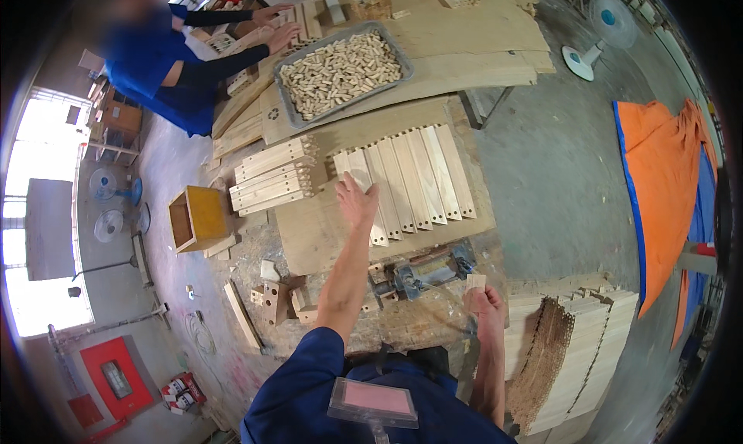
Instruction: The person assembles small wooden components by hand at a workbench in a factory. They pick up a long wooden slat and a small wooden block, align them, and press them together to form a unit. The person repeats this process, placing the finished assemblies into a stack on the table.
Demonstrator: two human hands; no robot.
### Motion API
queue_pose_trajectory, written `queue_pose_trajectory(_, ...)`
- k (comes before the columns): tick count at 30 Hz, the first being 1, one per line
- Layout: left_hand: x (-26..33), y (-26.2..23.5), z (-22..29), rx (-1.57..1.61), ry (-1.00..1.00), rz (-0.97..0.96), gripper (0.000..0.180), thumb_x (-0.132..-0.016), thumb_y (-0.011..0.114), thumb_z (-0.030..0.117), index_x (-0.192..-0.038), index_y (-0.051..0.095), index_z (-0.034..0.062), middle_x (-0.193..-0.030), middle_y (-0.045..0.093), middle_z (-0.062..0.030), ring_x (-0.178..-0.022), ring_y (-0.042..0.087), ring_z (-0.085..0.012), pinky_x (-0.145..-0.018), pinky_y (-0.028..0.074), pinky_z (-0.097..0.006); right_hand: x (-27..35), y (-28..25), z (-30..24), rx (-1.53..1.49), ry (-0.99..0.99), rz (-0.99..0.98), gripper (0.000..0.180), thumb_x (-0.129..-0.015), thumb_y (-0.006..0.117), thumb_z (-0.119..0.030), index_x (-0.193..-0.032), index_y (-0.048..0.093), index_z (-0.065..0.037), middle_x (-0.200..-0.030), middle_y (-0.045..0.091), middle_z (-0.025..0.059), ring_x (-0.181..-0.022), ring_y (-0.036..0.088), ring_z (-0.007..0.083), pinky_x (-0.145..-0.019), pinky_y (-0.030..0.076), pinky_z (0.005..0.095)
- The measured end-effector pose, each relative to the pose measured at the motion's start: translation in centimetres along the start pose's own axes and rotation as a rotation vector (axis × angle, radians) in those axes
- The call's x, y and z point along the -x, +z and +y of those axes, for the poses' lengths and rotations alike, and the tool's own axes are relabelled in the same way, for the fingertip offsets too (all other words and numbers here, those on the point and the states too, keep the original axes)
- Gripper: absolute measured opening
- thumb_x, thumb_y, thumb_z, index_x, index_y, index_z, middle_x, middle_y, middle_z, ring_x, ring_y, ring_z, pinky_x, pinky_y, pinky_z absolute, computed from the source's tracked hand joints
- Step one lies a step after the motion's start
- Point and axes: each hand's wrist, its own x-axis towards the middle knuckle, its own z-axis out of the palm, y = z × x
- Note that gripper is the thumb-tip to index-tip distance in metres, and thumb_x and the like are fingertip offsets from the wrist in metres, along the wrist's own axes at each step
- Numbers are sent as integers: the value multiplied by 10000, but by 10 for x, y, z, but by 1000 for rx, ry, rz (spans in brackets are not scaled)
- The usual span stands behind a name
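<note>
My left hand [357, 203] reaches over the left end of a row of pale wooden slats [424, 173]. Its thumb and fingers straddle one slat, which still lies on the board. The slats lie side by side, with dark drilled holes near their close ends. At the bench's front right, my right hand [485, 300] is closed on a flat piece of pale wood [476, 281]. Only the top of that piece shows above the fingers. Just left of it sits a metal vise or clamp [433, 272] on the bench edge.
More drilled slats [271, 177] are stacked at left beside a yellow box [203, 218]. Beyond, a grey tray [408, 66] holds many dowels, near a co-worker's hands [282, 35]. Drilled blocks [275, 301] lie front left; a big stack of boards [596, 351] stands at right.
</note>
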Motion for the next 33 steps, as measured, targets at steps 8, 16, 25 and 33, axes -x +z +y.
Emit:
queue_pose_trajectory(8, -40, -71, -100, -87, 165, 356, 655, -901, 647, 260, -1473, 402, 57, -1507, 371, -242, -1415, 323, -407, -1146, 301, -499, 10, 2, 6, 10, -34, 65, 230, -979, 600, -148, -1147, 624, 9, -978, 685, 53, -854, 656, 124, -771, 522, 276)
queue_pose_trajectory(16, -86, -155, -190, -514, 644, 271, 266, -832, 645, 87, -1097, 626, 89, -1045, 592, -104, -1048, 564, -289, -873, 456, -447, 51, 13, 35, 33, -110, 56, 214, -982, 573, -116, -1154, 634, -4, -998, 694, 52, -882, 672, 133, -778, 540, 275)
queue_pose_trajectory(25, 32, -134, -200, 31, 1286, -413, 317, -901, 596, 79, -1203, 666, 144, -1112, 663, -137, -1066, 627, -302, -906, 510, -423, 119, 54, 91, 121, -132, 185, 251, -990, 594, -157, -1190, 623, -8, -977, 678, 34, -852, 657, 119, -751, 522, 264)
queue_pose_trajectory(33, 112, -91, -294, 218, 907, -537, 235, -972, 538, 250, -1086, 663, 87, -1006, 662, -166, -983, 638, -368, -833, 527, -463, 175, 121, 140, 69, -170, 152, 231, -981, 618, -154, -1144, 663, 3, -970, 670, -1, -874, 599, 67, -759, 473, 232)
